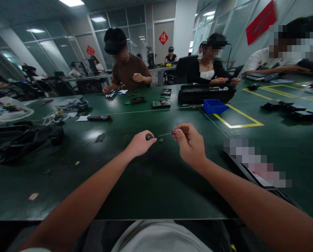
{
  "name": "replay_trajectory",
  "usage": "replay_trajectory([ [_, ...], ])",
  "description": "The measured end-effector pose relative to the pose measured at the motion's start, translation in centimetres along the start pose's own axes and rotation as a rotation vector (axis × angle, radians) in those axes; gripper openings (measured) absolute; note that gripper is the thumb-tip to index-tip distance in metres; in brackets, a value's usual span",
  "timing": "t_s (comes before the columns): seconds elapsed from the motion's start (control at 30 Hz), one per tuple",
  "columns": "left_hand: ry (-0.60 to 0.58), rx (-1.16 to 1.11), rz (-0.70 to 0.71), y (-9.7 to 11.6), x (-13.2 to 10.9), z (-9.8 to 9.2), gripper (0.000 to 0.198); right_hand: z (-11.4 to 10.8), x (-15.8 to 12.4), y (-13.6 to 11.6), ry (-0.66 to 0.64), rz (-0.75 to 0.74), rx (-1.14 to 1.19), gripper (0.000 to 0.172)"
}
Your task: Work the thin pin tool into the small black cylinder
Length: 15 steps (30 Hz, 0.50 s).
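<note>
My left hand (141,142) is closed in a pinch on a small dark part (148,137) held just above the green table (146,189). My right hand (189,143) grips a thin screwdriver (169,133) by its reddish handle, with the metal shaft pointing left toward the part. The tip ends close to the pinched piece. A small round metal bit (161,140) lies on the table between my two hands.
A blue bin (214,105) and a long black case (206,93) stand beyond my hands, with circuit boards (161,103) and a marker (99,118) near them. Black bags (27,140) lie at the left. Other people sit across the table. A flat device (253,168) lies at my right.
</note>
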<state>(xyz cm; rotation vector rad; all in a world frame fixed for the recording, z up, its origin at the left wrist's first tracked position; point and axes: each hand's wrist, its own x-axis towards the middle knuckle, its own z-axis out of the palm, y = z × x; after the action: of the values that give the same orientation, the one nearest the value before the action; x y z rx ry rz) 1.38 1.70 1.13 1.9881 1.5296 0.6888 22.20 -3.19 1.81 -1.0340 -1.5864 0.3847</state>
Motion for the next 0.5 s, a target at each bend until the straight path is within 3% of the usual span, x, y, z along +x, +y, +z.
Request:
replay_trajectory([
  [0.17, -0.044, 0.148, 0.039, 0.8, 1.5, 0.9, 0.021, -0.1, 0.0, -0.2, 0.029, 0.007, 0.014, 0.018],
  [0.33, -0.101, 0.292, 0.03, 0.9, 3.1, 2.4, 0.039, -0.2, 0.0, -0.2, 0.043, -0.012, 0.014, 0.016],
  [0.5, -0.075, 0.39, 0.011, 1.0, 3.7, 3.7, 0.049, -0.3, 0.0, -0.3, 0.037, -0.013, -0.009, 0.017],
])
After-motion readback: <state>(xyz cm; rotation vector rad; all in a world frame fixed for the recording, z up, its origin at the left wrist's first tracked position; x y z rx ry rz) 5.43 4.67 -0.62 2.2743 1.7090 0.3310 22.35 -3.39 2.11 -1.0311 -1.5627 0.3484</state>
